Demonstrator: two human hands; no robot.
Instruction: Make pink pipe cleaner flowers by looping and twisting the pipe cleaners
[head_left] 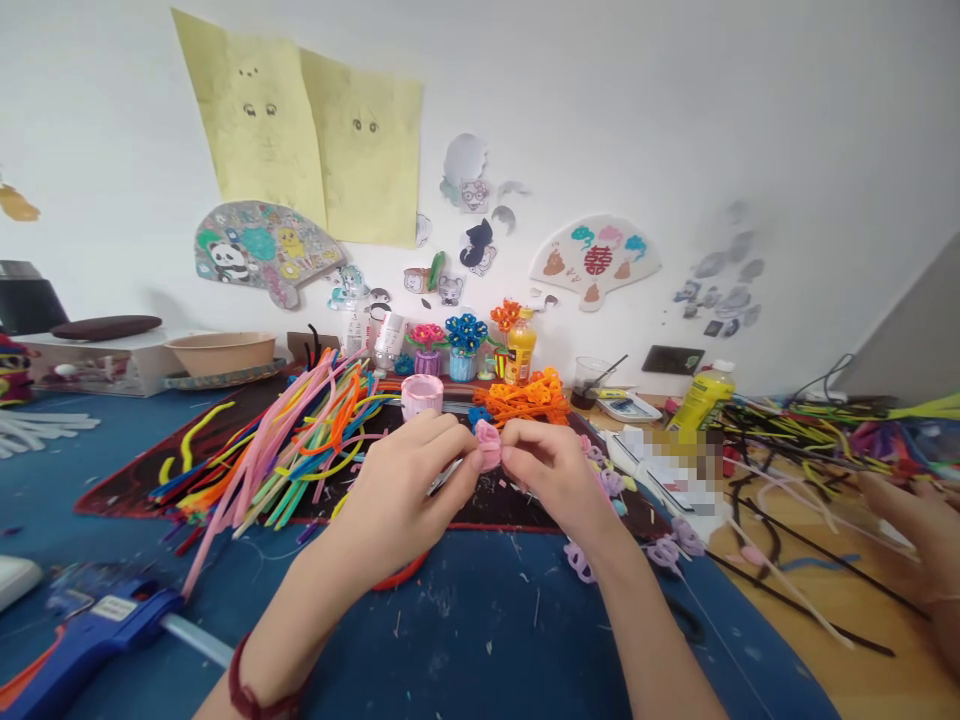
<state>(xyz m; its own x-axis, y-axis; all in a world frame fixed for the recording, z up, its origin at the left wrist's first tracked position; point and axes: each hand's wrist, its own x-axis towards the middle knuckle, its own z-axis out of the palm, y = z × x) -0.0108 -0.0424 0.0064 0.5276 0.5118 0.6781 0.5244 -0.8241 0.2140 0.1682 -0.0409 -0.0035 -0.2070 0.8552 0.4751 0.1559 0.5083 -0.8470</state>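
Both hands (420, 480) pinch pink chenille (489, 450)

The left hand (420, 480) and right hand (551, 465) partly cover the pink piece (488, 440), leaving its full shape unclear. The view's edges cut off the blue glue gun (97, 635) and another person's blurred hand (915, 520). Pixelation hides part of the white papers (636, 464).

A red double-happiness character, 囍 (598, 260), marks a white fan (637, 265) on the wall (750, 100). Print on the blue glue gun's (81, 640) white label (115, 607) is illegible
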